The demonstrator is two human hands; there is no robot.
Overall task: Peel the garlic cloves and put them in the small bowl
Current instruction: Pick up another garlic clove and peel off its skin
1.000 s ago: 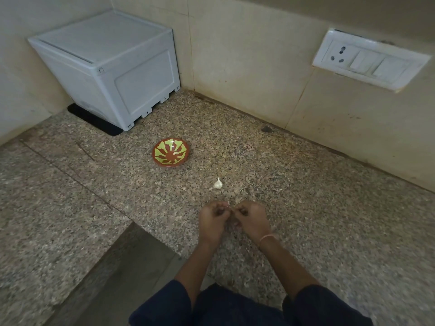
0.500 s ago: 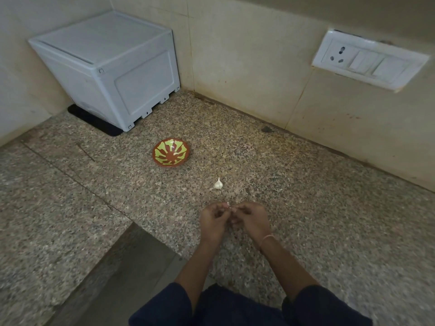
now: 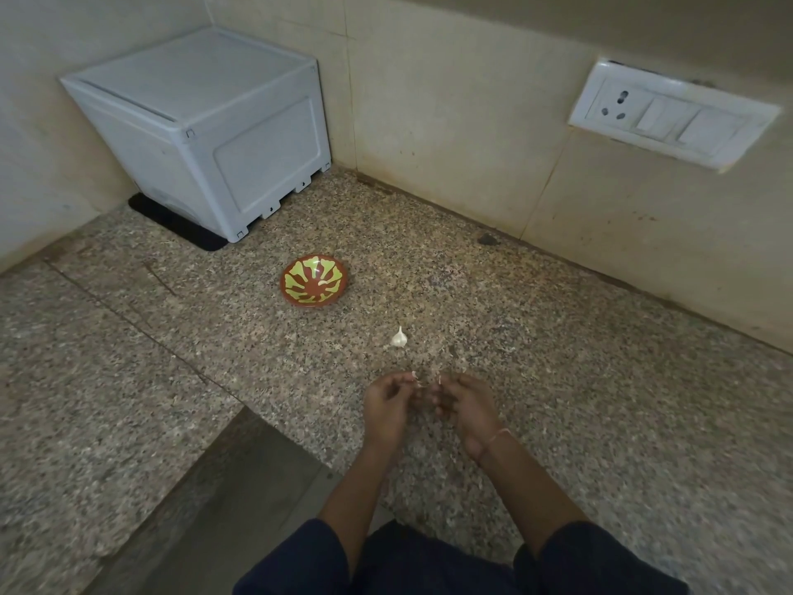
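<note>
A small red-brown bowl point(image 3: 286, 289) with a yellow-green pattern sits on the speckled granite counter point(image 3: 558, 380), with a couple of pale pieces inside it. A white garlic piece point(image 3: 399, 337) lies on the counter between the bowl and my hands. My left hand point(image 3: 386, 405) has its fingers curled and pinches a small white garlic clove point(image 3: 414, 375) at its fingertips. My right hand point(image 3: 470, 407), a small gap away, pinches a pale bit of peel point(image 3: 440, 380). Both hands hover just above the counter; most of the clove is hidden by fingers.
A white plastic box point(image 3: 206, 135) stands on a black mat in the back left corner. A switch and socket plate point(image 3: 669, 118) is on the tiled wall at right. A lower step point(image 3: 223, 500) drops off the counter's front left. Thin peel scraps lie near my hands.
My hands, pressed together over the clove before, have drawn slightly apart, each keeping a small white bit. The bowl and the loose garlic piece have not moved.
</note>
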